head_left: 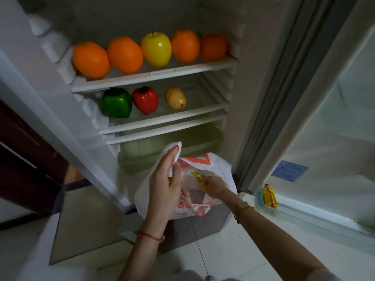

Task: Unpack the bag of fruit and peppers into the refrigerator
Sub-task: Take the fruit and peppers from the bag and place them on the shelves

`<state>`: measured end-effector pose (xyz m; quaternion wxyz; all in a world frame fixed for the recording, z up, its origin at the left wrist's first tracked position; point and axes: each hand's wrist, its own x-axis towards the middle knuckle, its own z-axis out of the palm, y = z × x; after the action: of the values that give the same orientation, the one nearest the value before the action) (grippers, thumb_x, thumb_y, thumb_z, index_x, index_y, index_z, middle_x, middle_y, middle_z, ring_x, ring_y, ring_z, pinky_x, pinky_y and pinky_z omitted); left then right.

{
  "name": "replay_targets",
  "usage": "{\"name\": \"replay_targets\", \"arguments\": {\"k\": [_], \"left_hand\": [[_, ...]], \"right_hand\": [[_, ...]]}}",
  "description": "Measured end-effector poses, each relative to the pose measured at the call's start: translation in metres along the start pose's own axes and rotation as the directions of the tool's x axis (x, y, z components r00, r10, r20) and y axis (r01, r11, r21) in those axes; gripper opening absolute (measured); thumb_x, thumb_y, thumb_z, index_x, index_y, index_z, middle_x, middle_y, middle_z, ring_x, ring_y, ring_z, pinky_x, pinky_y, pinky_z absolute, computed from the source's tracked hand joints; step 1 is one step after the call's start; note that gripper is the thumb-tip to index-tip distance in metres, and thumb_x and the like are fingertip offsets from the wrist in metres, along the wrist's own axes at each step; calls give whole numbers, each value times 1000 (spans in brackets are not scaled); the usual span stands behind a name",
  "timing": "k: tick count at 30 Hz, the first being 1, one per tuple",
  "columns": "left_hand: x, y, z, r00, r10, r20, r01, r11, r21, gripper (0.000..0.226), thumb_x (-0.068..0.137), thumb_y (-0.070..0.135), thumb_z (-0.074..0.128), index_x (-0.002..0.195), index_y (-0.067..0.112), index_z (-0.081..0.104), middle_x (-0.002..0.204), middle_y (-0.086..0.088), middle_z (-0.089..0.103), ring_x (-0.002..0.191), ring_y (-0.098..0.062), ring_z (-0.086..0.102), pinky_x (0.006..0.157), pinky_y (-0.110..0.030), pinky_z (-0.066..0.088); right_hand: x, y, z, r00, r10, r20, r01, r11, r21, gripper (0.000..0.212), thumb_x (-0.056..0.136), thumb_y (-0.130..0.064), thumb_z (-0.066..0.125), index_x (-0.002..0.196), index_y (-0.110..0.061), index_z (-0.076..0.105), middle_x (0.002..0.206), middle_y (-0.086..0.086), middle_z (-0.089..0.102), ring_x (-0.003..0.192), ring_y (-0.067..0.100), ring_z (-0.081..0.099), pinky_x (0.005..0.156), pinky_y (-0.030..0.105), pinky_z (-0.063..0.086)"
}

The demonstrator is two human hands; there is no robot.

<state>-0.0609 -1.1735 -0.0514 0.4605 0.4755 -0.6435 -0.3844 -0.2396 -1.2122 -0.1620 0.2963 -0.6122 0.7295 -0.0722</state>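
A white plastic bag (219,169) with orange print hangs in front of the open refrigerator's lower part. My left hand (165,179) pinches the bag's handle and holds it up. My right hand (215,186) reaches inside the bag, fingers around a yellow item (197,177) that is partly hidden. On the top shelf (162,75) sit several oranges (91,59) and a yellow apple (156,48). The second shelf (168,118) carries a green pepper (116,102), a red pepper (145,99) and a yellowish fruit (176,98).
A pale green crisper drawer (207,138) lies under the shelves, behind the bag. The fridge door (328,118) stands open at right, with a yellow packet (269,196) in its bottom rack. Dark wooden furniture (24,159) is at left. White floor tiles lie below.
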Motion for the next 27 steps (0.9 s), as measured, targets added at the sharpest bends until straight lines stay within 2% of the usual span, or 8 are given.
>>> {"name": "replay_targets", "arguments": {"k": [4,8,12,14,18,22,24,27], "left_hand": [[7,-4,-1,1000,23,10,-23,999,22,50,102,24,44,132,63,43,141,14,57,100,-49,67,82,-57,59],[16,-5,1,1000,3,31,-3,1000,17,51,102,23,45,129,67,42,141,19,55,102,-47,67,84,-56,59],[25,-6,3,999,-4,40,3,1000,22,51,101,22,49,129,63,42,144,19,53,103,-45,68,81,-52,61],[28,-7,4,999,-7,39,6,1000,25,51,101,20,49,129,61,43,144,16,54,103,-45,68,81,-52,61],[33,-10,5,999,-6,44,5,1000,27,56,102,18,48,127,67,40,140,9,59,105,-42,68,83,-51,61],[35,-11,4,999,-24,46,24,1000,14,60,102,18,48,126,72,38,136,5,62,106,-42,68,84,-52,60],[35,-12,4,998,-35,48,34,999,12,60,102,18,48,126,72,38,136,5,62,106,-42,68,84,-52,60],[34,-12,4,999,-29,39,29,1000,9,56,102,19,48,129,67,40,141,19,55,104,-42,69,84,-54,60]], "right_hand": [[16,18,5,994,91,60,-82,988,-131,31,99,-17,49,124,-4,59,123,15,62,108,26,59,98,28,43],[20,27,-3,991,97,91,-97,995,0,33,98,-8,44,128,-3,55,101,4,58,66,1,40,73,20,41],[28,36,3,992,90,85,-95,994,62,22,99,-13,46,115,-12,61,78,-15,45,73,5,47,69,15,40],[36,39,16,993,113,30,-115,992,60,10,99,-21,48,99,-19,58,77,-11,51,75,10,52,70,18,41],[48,52,41,987,138,-82,-129,986,106,16,99,-30,48,97,-23,62,90,-5,64,84,14,58,69,16,39],[40,46,41,961,228,-155,-150,905,398,15,98,-31,54,98,-20,64,86,0,65,81,14,60,67,19,46],[38,43,40,966,236,-107,-157,863,481,16,98,-32,55,99,-18,64,84,1,64,76,10,59,59,11,46],[39,40,43,979,206,-12,-170,838,518,18,98,-34,53,104,-19,62,84,-2,63,75,9,58,58,3,44]]}}
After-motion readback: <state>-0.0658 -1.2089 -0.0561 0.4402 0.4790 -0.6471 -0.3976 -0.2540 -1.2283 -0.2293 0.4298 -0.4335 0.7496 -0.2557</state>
